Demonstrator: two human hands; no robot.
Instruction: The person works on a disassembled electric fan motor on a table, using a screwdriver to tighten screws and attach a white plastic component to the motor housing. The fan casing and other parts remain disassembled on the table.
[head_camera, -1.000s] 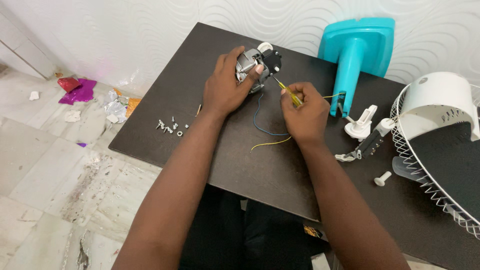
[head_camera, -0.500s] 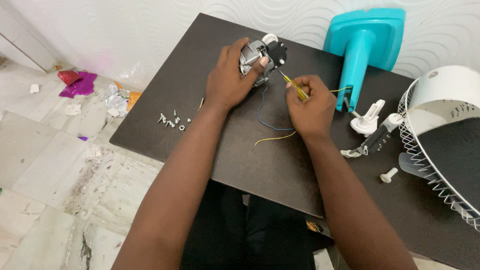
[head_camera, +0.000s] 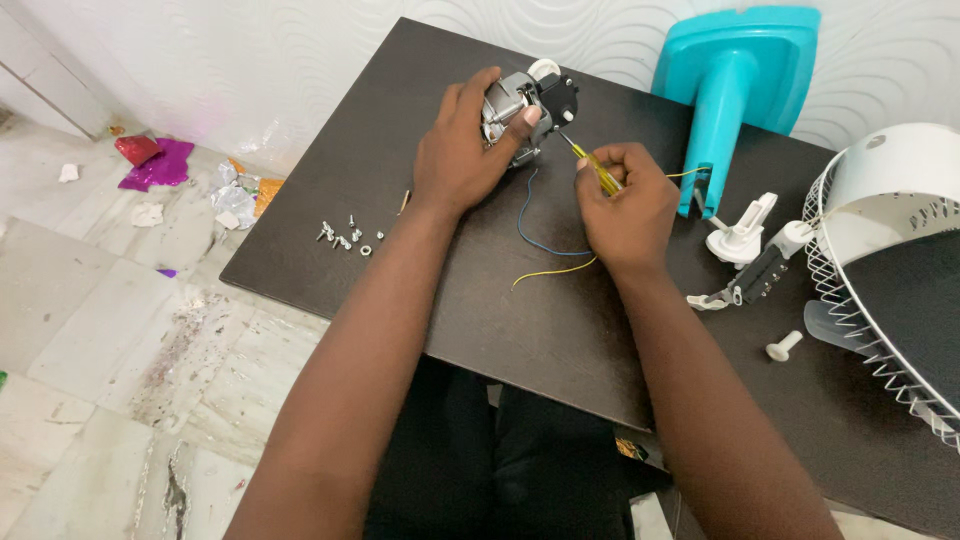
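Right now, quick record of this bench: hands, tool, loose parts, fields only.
left hand: grips small fan motor, held over the table
right hand: holds yellow-handled screwdriver, tip at the motor
wires: blue wire and yellow wire trail on dark table
loose parts: screws left of forearm
right side: teal fan stand, white wire guard

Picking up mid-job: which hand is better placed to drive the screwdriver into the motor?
Right. The right hand already grips the yellow screwdriver, its tip pointing at the small motor. The left hand is wrapped around the motor, holding it just above the dark table.
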